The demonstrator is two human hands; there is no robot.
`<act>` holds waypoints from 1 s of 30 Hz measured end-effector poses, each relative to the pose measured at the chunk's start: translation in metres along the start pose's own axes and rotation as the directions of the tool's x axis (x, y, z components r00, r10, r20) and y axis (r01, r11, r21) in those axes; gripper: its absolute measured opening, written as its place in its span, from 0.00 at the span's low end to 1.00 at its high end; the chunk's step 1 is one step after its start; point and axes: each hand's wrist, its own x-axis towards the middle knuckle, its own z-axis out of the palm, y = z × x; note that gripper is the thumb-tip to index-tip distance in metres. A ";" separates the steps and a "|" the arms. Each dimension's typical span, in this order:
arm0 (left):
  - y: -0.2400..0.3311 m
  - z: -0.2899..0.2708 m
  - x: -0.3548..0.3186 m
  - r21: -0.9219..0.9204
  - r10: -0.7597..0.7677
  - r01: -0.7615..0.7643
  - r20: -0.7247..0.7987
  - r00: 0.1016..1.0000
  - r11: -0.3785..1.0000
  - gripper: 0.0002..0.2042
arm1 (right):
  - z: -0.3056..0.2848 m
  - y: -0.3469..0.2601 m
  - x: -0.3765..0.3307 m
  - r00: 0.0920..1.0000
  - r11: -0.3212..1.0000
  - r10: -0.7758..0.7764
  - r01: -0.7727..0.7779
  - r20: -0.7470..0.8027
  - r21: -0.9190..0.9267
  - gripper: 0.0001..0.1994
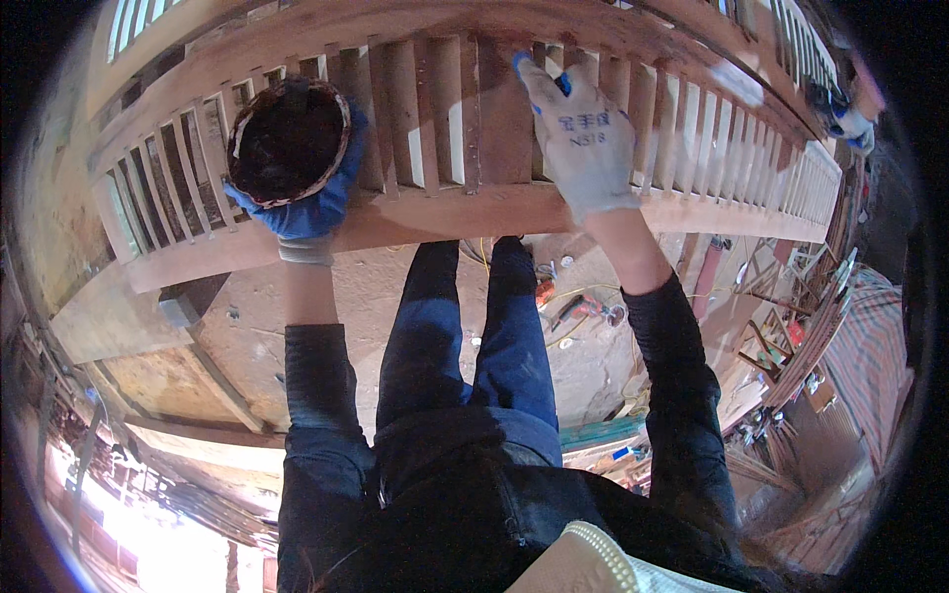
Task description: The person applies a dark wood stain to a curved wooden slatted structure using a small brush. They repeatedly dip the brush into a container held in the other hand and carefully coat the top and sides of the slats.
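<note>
Left hand (297, 212), blue-palmed glove: gripping round dark-brown pad with pale rim (289, 140) | Right hand (583, 138), white glove: flat, open on long reddish-brown slatted wooden frame (465, 212) | 2 hands well apart

A long wooden slatted frame (474, 212) spans the view above a dusty concrete floor (326, 316). On the floor lie a power drill (591, 309), yellow cord (568, 331) and scattered small scraps.
</note>
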 end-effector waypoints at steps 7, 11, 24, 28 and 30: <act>0.002 0.000 -0.002 0.005 0.002 -0.002 -0.009 1.000 1.000 0.47 | 0.005 -0.010 0.016 0.992 0.996 -0.032 0.041 -0.121 0.073 0.25; 0.001 0.002 -0.002 0.002 -0.010 0.010 -0.011 1.000 1.000 0.47 | 0.018 -0.017 0.024 0.967 0.988 -0.139 0.120 -0.215 -0.101 0.24; 0.002 0.006 -0.004 0.002 -0.022 0.022 -0.036 0.999 1.000 0.48 | 0.015 -0.023 0.015 0.998 0.999 -0.052 0.053 -0.036 0.003 0.28; 0.002 0.006 -0.004 0.005 -0.029 0.029 -0.044 0.999 1.000 0.49 | 0.003 -0.015 0.021 0.994 1.000 0.009 -0.007 -0.112 0.022 0.27; 0.000 0.007 -0.003 0.006 -0.037 0.037 -0.044 0.998 0.999 0.49 | 0.000 -0.014 0.028 0.997 1.000 -0.003 0.004 -0.071 0.023 0.24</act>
